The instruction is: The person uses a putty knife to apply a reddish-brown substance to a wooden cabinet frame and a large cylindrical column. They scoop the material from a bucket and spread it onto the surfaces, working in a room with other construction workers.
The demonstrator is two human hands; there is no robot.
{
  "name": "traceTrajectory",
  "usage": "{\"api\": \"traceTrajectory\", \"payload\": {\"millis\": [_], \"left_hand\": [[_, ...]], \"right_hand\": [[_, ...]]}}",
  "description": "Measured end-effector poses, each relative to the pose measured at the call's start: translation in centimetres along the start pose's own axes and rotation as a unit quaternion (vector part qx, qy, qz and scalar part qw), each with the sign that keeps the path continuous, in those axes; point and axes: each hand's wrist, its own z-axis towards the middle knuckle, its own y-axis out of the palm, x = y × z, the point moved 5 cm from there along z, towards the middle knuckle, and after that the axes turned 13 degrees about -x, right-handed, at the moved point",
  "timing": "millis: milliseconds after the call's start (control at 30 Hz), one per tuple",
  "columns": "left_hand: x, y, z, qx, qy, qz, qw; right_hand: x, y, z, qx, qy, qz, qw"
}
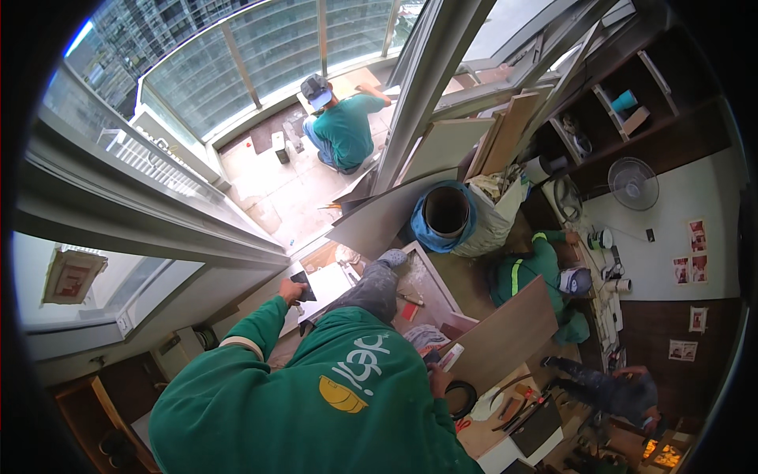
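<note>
Pretty bright out there: daylight all over the balcony floor (264,182), glass railing (284,55) around it, tall buildings (178,28) beyond. Inside's dimmer, with a white wall (671,189) and dark brown shelves (671,130).

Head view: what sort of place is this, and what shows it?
Most likely a room under renovation: brown boards lean near a tall metal frame, hand tools lie scattered, and a person crouches on the balcony.

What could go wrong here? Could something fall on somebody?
Maybe! The big brown board near the right hand seems to stand on its edge, so a bump might tip it. The pale board leaning by the window frame could perhaps slide. And the dark flat thing in the left hand might slip and drop.
</note>
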Motion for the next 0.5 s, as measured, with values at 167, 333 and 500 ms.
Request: {"api": "traceTrajectory", "payload": {"millis": [167, 333, 500], "left_hand": [[-0.3, -0.3, 0.5, 0.002, 0.014, 0.004, 1.000], [0.3, 0.0, 0.2, -0.001, 0.007, -0.007, 1.000], [0.4, -0.3, 0.4, 0.003, 0.004, 0.011, 1.000]], "right_hand": [[0.0, 0.3, -0.6, 0.018, 0.065, 0.058, 0.996], [0.3, 0.5, -0.8, -0.008, 0.102, 0.036, 0.994], [0.0, 0.6, -0.5, -0.011, 0.101, 0.013, 0.995]]}}
